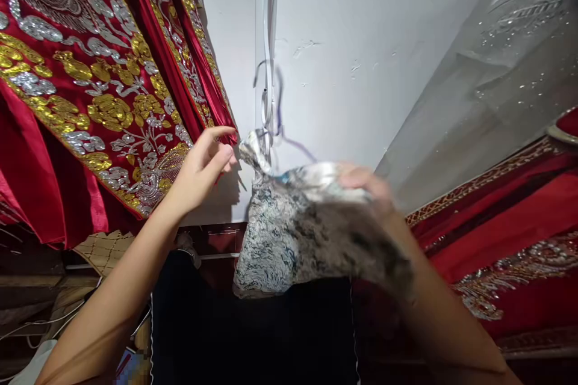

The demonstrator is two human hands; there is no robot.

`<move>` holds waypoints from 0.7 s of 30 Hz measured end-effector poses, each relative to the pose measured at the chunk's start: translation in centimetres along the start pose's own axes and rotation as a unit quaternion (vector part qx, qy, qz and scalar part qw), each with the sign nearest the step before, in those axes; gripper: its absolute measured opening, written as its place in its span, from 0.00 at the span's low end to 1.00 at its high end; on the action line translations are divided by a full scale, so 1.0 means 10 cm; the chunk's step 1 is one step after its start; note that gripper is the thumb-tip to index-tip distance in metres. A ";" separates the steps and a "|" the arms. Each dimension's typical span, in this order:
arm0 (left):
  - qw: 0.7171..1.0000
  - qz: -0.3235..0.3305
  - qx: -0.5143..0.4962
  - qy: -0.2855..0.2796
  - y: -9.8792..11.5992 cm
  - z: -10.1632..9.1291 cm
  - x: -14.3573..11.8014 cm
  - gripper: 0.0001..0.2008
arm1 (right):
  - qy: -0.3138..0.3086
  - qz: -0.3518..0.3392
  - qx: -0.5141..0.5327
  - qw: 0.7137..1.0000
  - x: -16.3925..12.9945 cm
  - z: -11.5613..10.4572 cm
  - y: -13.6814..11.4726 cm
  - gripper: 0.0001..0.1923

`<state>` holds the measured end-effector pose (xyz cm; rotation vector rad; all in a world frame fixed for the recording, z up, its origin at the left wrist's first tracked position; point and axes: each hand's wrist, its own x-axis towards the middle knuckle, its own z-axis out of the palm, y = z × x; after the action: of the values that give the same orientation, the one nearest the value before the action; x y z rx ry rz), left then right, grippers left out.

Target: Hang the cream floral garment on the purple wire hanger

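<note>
A pale silver-blue patterned garment (289,234) hangs on a thin wire hanger (270,102) in front of a white wall. My right hand (365,183) grips the garment's top edge and is motion-blurred; the cloth drapes over my forearm. My left hand (203,165) is raised just left of the garment's knotted corner (253,153), fingers apart and thumb extended, nearly touching it. The hanger's hook sits by a white vertical strip on the wall.
Red garments with gold and silver embroidery (90,90) hang at the left. A grey sequined fabric (497,72) and more red embroidered cloth (510,234) hang at the right. Dark cloth (253,337) lies below. Cables and clutter sit at bottom left.
</note>
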<state>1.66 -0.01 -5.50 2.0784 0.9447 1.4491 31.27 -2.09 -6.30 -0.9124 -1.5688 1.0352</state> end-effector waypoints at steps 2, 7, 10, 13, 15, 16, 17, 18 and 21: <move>0.996 -0.033 -0.012 -0.086 0.20 0.10 -0.07 0.19 | -0.145 0.007 -0.026 0.989 -0.12 0.26 0.01 0.16; 0.977 -0.120 0.067 -0.164 0.38 0.17 -0.28 0.28 | -0.186 -0.171 -0.256 0.933 -0.07 0.43 0.09 0.11; 0.981 -0.133 -0.003 -0.144 0.38 0.10 -0.35 0.30 | -0.102 -0.191 -0.352 0.911 0.05 0.31 0.32 0.40; 0.981 -0.110 -0.131 -0.093 0.34 0.04 -0.29 0.32 | -0.116 -0.218 -0.398 0.884 0.13 0.29 0.58 0.62; 0.961 -0.107 -0.247 -0.057 0.27 0.01 -0.21 0.32 | -0.061 -0.268 -0.396 0.876 0.21 0.31 0.64 0.50; 0.943 -0.122 -0.307 -0.046 0.22 -0.01 -0.16 0.30 | -0.022 -0.298 -0.388 0.872 0.28 0.31 0.63 0.42; 0.919 -0.147 -0.365 -0.040 0.16 -0.03 -0.11 0.28 | 0.019 -0.324 -0.382 0.866 0.36 0.29 0.59 0.35; 0.893 -0.176 -0.413 -0.033 0.10 -0.06 -0.07 0.29 | 0.062 -0.343 -0.379 0.858 0.45 0.26 0.53 0.29; 0.857 -0.208 -0.466 0.073 -0.11 -0.15 0.01 0.38 | 0.173 -0.337 -0.411 0.829 0.74 0.09 0.30 0.23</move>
<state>-0.04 0.74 -5.69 0.9944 0.5067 1.4175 28.99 5.55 -6.81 -0.8996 -1.8127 -0.3508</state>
